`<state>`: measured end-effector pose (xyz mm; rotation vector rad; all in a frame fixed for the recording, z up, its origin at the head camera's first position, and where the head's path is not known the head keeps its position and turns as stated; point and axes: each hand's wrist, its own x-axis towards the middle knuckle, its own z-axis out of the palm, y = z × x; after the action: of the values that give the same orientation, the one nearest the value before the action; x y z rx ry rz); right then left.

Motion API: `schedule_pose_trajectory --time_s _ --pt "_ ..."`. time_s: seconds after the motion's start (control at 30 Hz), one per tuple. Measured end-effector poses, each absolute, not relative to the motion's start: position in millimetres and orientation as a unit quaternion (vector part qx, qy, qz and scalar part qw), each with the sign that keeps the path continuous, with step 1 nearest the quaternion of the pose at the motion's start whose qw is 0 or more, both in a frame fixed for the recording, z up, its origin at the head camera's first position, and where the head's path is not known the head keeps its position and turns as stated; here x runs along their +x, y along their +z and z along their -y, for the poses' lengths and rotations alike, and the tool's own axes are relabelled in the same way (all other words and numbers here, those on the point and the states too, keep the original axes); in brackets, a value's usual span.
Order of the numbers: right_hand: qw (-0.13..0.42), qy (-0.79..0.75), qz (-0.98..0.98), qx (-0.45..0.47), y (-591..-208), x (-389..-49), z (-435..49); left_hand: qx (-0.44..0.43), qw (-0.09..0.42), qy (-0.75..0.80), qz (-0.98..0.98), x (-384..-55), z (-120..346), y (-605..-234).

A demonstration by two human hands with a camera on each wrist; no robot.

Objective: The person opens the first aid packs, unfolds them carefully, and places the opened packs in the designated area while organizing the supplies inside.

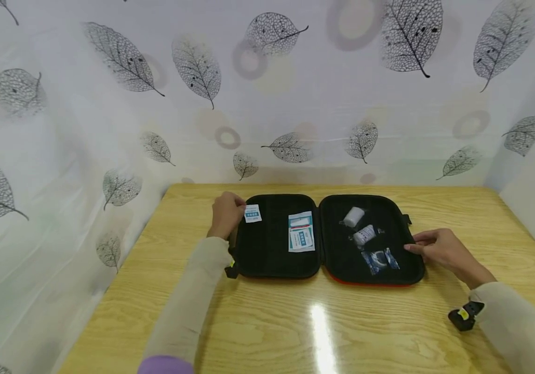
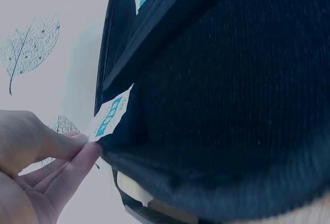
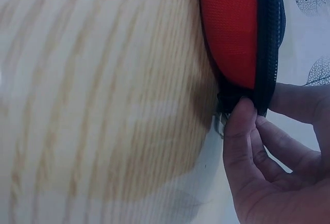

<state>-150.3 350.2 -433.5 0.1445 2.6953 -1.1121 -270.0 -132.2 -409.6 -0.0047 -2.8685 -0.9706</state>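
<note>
A zipped case [image 1: 267,262] with black lining and a red shell lies unfolded flat on the table. At its left end, my left hand [image 1: 227,214] pinches a small white packet [image 1: 252,213] with teal print between thumb and fingers. In the left wrist view, this packet [image 2: 111,114] overlaps the case's corner. My right hand [image 1: 442,253] grips the zipped rim at the right end. From the right wrist, the thumb [image 3: 240,131] presses close to the zip end beside the red shell [image 3: 229,28].
More white-and-teal packets [image 1: 301,239] lie by the hinge in the left half. The right half holds two wrapped white rolls [image 1: 364,235] and blue-and-clear packaging [image 1: 375,262]. A leaf-patterned sheet [image 1: 291,88] hangs behind the wooden table [image 1: 267,322].
</note>
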Motion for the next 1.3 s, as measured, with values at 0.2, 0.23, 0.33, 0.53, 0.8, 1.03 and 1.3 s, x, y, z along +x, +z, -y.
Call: schedule_pose_trajectory --time_s 0.2,0.23,0.33,0.53,0.8,1.03,1.3 --pt "0.104 -0.372 -0.921 0.044 -433.4 -149.3 -350.2 -0.002 0.050 -0.311 0.949 -275.3 120.1 -413.7" --pt "0.103 -0.371 -0.922 0.043 -433.4 -149.2 -350.0 0.000 0.047 -0.312 0.949 -275.9 118.6 -414.7" --pt "0.100 -0.370 -0.923 0.038 -433.8 -148.9 -349.7 0.001 0.043 -0.310 0.950 -277.4 114.8 -417.8" --pt "0.103 -0.383 -0.917 0.034 -433.6 -148.1 -349.2 -0.017 0.043 -0.294 0.955 -279.7 107.5 -422.8" --pt "0.099 -0.378 -0.919 0.046 -434.2 -149.1 -348.7 -0.009 0.018 -0.312 0.950 -281.2 98.3 -424.7" --pt "0.102 -0.381 -0.917 0.052 -434.8 -150.0 -346.5 -0.006 0.002 -0.324 0.946 -281.1 97.9 -428.1" --pt "0.101 -0.380 -0.918 0.046 -434.9 -148.4 -346.8 -0.026 -0.015 -0.362 0.932 -274.3 109.5 -425.2"
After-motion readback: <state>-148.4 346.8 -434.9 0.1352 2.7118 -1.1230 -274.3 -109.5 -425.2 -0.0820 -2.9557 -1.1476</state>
